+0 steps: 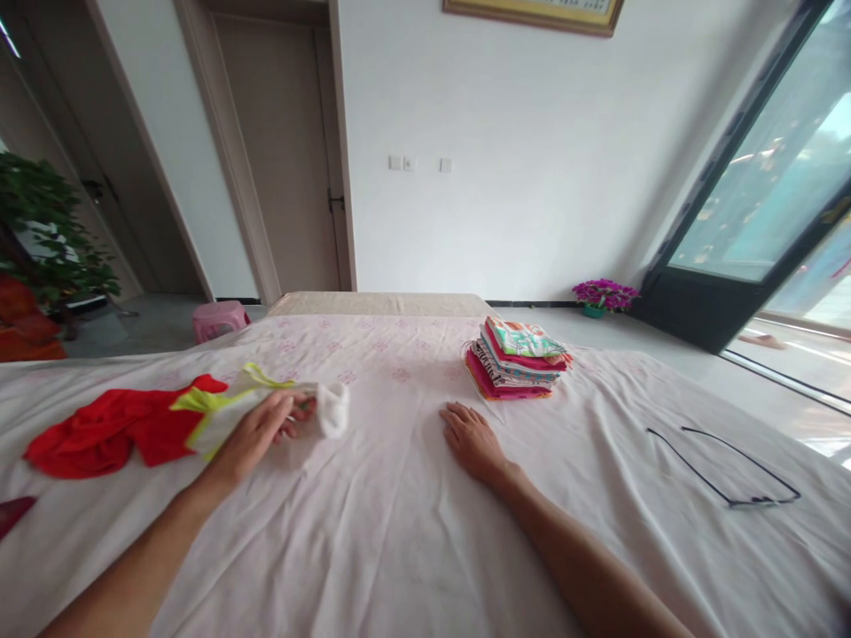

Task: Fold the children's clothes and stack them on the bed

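My left hand (pixel 262 431) is closed on a white garment with yellow-green trim (pixel 331 408), which lies on the pale pink sheet (pixel 399 532) left of centre. A crumpled red garment (pixel 113 431) lies just to its left, partly under it. My right hand (pixel 471 438) rests flat on the sheet with its fingers stretched out and holds nothing. A stack of folded colourful clothes (pixel 517 359) stands a little beyond and to the right of that hand.
A thin dark wire hanger (pixel 728 470) lies on the sheet at the right. A dark red scrap (pixel 13 514) shows at the left edge. Beyond the sheet are a pink stool (pixel 219 319), a potted plant (pixel 46 230), purple flowers (pixel 604 295), a door and a large window.
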